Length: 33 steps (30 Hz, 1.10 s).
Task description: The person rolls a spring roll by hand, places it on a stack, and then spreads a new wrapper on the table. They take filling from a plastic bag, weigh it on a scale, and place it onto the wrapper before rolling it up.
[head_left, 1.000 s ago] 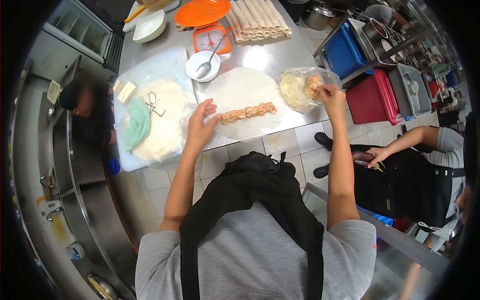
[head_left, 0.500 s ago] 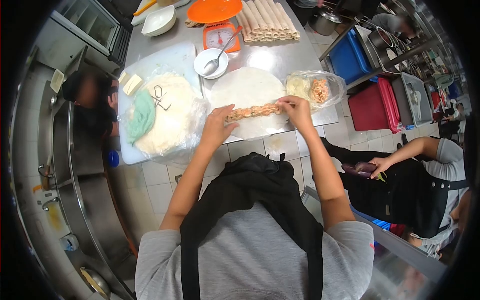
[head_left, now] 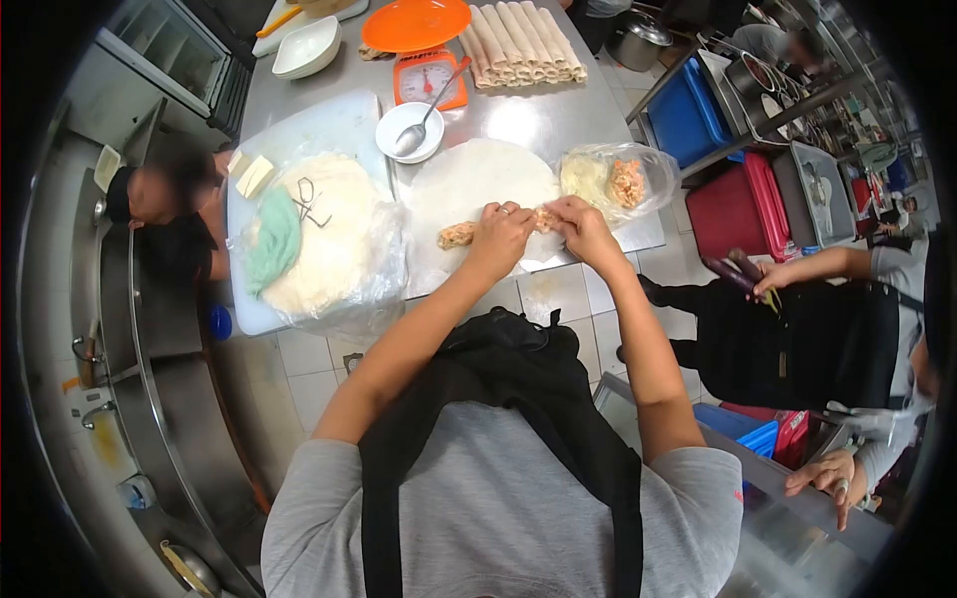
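Note:
A thin round wrapper point(head_left: 478, 179) lies flat on the steel table, with a line of orange, chunky filling point(head_left: 457, 235) across its near part. My left hand point(head_left: 503, 237) is over the middle of that line, fingers curled down onto it. Just right of it, my right hand point(head_left: 586, 231) pinches the filling near its right end. Part of the line is hidden beneath the fingers. To the right, a clear plastic bag point(head_left: 653, 189) holds more filling. On the left, a large stack of pale wrappers point(head_left: 344, 234) rests in plastic, partly covered by a green cloth point(head_left: 274, 244).
A white bowl point(head_left: 383, 130) with a spoon stands beyond the wrapper, near an orange scale point(head_left: 429, 82) and orange plate point(head_left: 414, 25). Rolled wrappers point(head_left: 520, 45) are piled at the back. One person point(head_left: 164, 194) is at left; another's hand point(head_left: 773, 279) holds eggplants at right.
My left hand has moved right, from the filling's left end to its middle, exposing that end. My right hand stays near the right end. The person at right has shifted the eggplants.

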### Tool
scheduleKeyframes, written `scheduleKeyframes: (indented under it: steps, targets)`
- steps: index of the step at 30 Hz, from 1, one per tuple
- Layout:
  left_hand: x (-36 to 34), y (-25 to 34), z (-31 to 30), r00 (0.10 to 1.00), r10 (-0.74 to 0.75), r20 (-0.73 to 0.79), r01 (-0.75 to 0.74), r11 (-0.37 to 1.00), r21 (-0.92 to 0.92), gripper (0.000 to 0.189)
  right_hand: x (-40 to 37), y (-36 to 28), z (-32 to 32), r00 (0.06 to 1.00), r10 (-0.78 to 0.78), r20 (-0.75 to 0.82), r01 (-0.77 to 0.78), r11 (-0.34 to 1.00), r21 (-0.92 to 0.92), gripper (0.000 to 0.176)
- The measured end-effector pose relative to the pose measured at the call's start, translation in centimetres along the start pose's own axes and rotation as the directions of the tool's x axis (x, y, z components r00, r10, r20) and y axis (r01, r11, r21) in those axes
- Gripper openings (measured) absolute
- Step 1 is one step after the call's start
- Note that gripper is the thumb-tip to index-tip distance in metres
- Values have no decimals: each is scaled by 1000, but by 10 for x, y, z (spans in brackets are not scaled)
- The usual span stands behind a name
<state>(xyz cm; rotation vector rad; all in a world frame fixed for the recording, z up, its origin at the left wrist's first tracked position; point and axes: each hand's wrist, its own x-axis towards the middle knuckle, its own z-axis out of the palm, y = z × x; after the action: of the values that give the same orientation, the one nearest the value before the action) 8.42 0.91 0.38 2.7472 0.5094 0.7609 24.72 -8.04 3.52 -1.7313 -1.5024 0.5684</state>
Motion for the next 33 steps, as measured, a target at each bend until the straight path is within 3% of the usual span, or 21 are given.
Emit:
scheduleKeyframes:
  steps: [2, 3, 4, 5, 7, 11, 13, 16, 20, 23, 25, 26, 28, 33]
  targets:
    - [-1, 5, -3, 1000, -2, 26, 2, 999, 36, 25, 0, -12, -3, 1000, -19, 20, 19, 1000, 23, 31]
    - [-1, 7, -4, 995, -90, -43, 88, 995, -43, 33, 1, -15, -3, 998, -47, 42, 45, 998, 45, 32]
    - [0, 7, -6, 978, -179, -106, 166, 978, -125, 41, 5, -5, 3, 982, -185, 25, 186, 981, -52, 42]
    - [2, 6, -8, 979, -174, -103, 161, 979, -125, 41, 9, 0, 6, 983, -183, 19, 184, 982, -52, 42]
    - [5, 3, -12, 959, -239, 154, 268, 941, -206, 55, 15, 5, 9, 979, -120, 167, 149, 974, -169, 43]
    - [3, -4, -9, 973, -201, 110, 221, 950, -218, 58, 13, 6, 4, 983, -108, 146, 126, 985, -118, 36]
    - [-1, 0, -21, 967, -248, 53, 254, 944, -213, 63, 5, -6, -4, 995, 59, 79, -69, 989, 128, 24]
    - [-2, -3, -24, 957, -255, 137, 281, 932, -228, 66, 4, 14, 4, 1000, -3, -30, 5, 998, 63, 28]
    - [5, -5, -14, 958, -229, 175, 258, 952, -164, 69, 6, 14, 9, 999, 32, -4, -32, 999, 5, 31]
    - [-4, -7, -50, 928, -317, 194, 366, 873, -323, 70, 7, -3, 5, 1000, -10, 9, 10, 999, 46, 34]
    - [-23, -18, -73, 922, -371, 110, 387, 881, -271, 70, 9, -5, 12, 971, -238, 33, 240, 960, -144, 37]
    - [-34, -24, -77, 923, -366, 119, 384, 883, -268, 70, 12, 2, 22, 965, -259, 36, 261, 951, -163, 38]
    - [-53, -33, -78, 843, -509, 177, 537, 769, -347, 67, 17, -13, 35, 965, -252, 75, 262, 942, -210, 38]
    - [-62, -37, -70, 857, -498, 135, 507, 766, -395, 60, 23, -31, 71, 950, -298, 91, 311, 913, -262, 33]
